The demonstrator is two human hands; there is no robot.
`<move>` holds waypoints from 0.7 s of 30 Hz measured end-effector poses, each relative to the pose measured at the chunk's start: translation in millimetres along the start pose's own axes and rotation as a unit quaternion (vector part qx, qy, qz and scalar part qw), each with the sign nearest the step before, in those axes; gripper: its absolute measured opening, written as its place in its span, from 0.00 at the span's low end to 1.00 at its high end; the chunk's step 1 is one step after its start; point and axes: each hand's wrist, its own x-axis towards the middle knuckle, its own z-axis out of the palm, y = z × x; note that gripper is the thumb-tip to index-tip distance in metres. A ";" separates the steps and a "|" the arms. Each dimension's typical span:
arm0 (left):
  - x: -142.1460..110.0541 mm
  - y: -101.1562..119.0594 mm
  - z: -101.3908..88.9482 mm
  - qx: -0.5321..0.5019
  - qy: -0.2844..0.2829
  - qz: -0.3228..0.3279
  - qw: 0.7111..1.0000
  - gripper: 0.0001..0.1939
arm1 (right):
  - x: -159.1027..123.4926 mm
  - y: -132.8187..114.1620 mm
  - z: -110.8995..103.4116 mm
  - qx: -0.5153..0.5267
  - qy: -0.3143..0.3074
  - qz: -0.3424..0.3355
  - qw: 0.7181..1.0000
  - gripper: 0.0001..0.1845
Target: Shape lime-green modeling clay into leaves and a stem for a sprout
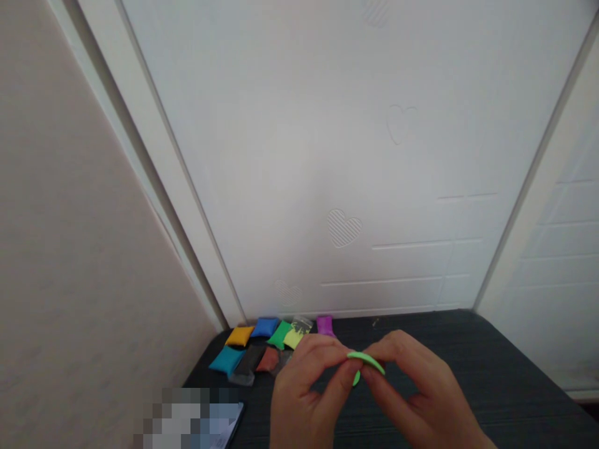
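Above the dark table, a thin, slightly curved piece of bright green modelling clay [369,359] is pinched between the fingertips of both hands. My left hand [309,386] grips its left end with thumb and index finger. On the other side, my right hand [418,390] holds it the same way, thumb below and finger above. A small bit of the same green shows beneath the fingertips; whether it joins the upper strip is hidden.
Small packets stand at the table's back left: yellow-orange [239,336], blue [265,327], teal [227,360], black [248,363], red [268,360], green [279,335] and purple [324,325]. A device with a lit screen [227,424] lies front left. A white panel [281,156] rises behind the table [449,349].
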 end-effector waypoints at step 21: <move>-1.9 4.9 11.2 0.153 0.058 0.082 0.983 0.07 | 0.8 -1.4 -3.3 0.057 0.009 0.065 0.996 0.06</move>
